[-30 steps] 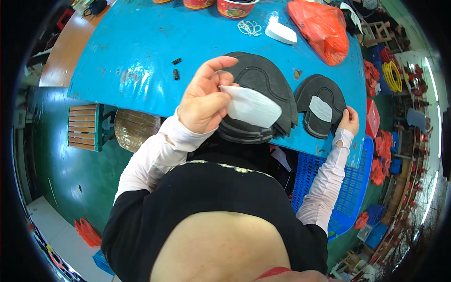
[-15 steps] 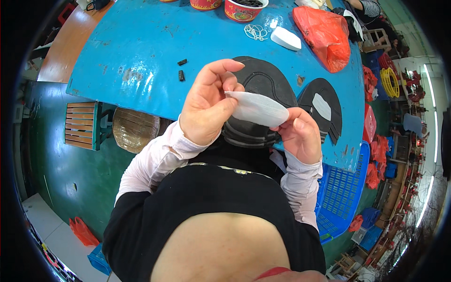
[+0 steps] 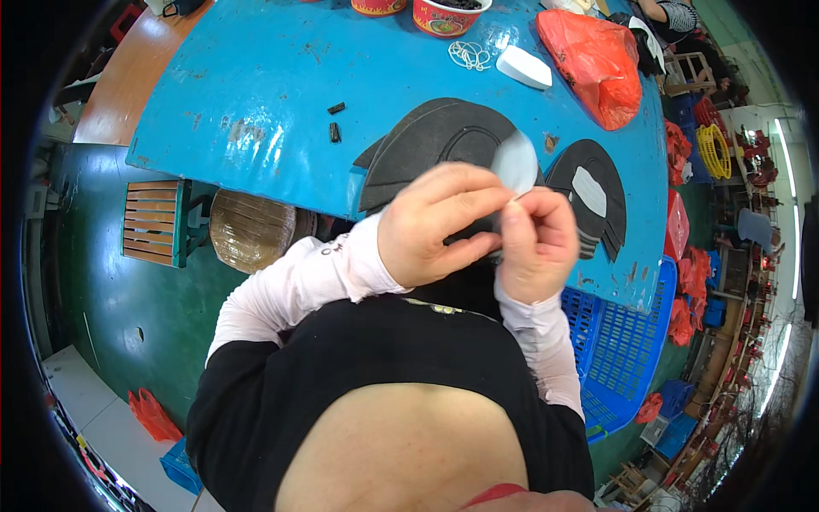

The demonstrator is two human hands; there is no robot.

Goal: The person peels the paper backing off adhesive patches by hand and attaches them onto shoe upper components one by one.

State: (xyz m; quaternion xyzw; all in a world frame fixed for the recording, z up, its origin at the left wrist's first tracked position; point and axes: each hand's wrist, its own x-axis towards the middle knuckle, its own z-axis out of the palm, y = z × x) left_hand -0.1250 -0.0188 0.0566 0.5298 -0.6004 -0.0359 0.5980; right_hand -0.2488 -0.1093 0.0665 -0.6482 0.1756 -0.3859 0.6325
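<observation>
Your two hands meet at the fingertips. Your right hand (image 3: 542, 243) is closed in a pinch, thumb against finger, on the near end of a thin white oval piece (image 3: 517, 162). Your left hand (image 3: 439, 226) has its fingers bent in and its fingertips at that same near end; you can't tell from here whether they grip the piece or only touch it. What counts is how the piece lies: it rises straight away from you beyond both sets of fingertips, long axis pointing away from your body, its body a little blurred and nearer to your right hand.

Just beyond your left hand is a fanned stack of dark pads (image 3: 418, 132). Past your right hand, to its right, sits a second stack (image 3: 589, 152) with a white patch (image 3: 589, 191) on top. So: two stacks, layers too overlapped to count; two white pieces, one pinched, one lying.

Farther out, ahead and left of your left hand, are two small black bits (image 3: 335, 131). Farthest ahead of your hands: one cord bundle (image 3: 469, 55), one white block (image 3: 524, 67), one orange-red bag (image 3: 593, 68), and two red bowls (image 3: 439, 23) plus a cut-off sliver.
</observation>
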